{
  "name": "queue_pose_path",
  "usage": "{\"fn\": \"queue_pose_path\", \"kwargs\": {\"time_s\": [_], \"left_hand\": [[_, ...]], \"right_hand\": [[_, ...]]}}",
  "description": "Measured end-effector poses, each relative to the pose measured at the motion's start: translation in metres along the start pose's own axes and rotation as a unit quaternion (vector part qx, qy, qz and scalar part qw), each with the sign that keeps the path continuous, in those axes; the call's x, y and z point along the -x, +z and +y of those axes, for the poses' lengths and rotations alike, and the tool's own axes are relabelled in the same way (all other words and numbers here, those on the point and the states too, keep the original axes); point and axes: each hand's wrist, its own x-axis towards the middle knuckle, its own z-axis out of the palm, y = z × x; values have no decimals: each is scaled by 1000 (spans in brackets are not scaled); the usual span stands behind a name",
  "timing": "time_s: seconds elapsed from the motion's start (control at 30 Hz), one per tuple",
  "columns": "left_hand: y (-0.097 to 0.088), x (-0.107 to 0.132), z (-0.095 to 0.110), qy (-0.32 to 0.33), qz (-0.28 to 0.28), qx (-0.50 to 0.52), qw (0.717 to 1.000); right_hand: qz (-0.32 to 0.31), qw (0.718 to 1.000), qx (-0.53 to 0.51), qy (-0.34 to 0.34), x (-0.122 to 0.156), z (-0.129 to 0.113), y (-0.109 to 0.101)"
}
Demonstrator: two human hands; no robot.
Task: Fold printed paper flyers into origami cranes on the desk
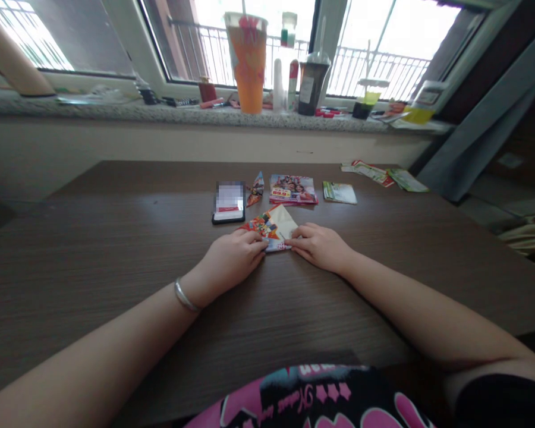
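Observation:
A folded sheet of printed paper (280, 226) lies on the table in front of me, colourful on its left and cream-white on its right. My left hand (238, 252), with a silver bangle at the wrist, has its fingers closed on the paper's lower left edge. At the right corner, my right hand (321, 245) pinches the paper between thumb and fingers. Both thumbs are close to the near edge. Just beyond the sheet stand a phone (229, 203) with a lit, blurred screen and a small folded paper piece (255, 189).
A stack of printed leaflets (293, 189) and a smaller paper pad (340, 192) lie behind the hands on the brown table (116, 249). More leaflets (383, 175) are at the back right. Several drinks, including a tall orange cup (249, 71), line the windowsill (182, 114).

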Motion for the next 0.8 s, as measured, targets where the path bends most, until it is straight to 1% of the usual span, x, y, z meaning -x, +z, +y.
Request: {"fn": "queue_pose_path", "kwargs": {"time_s": [0.1, 0.2, 0.33, 0.5, 0.8], "left_hand": [[-4, 1, 6, -17, -23, -24, 999], [-5, 1, 9, -24, -33, -34, 999], [-4, 1, 8, -17, -32, -38, 999], [-2, 2, 6, -17, -24, -43, 999], [-4, -1, 9, -25, -36, -52, 998]], "right_hand": [[5, 1000, -5, 6, 1, 0, 1], [15, 1000, -15, 14, 1, 0, 2], [26, 999, -32, 21, 1, 0, 2], [26, 999, -32, 25, 2, -1, 0], [19, 999, -19, 30, 1, -3, 0]]}}
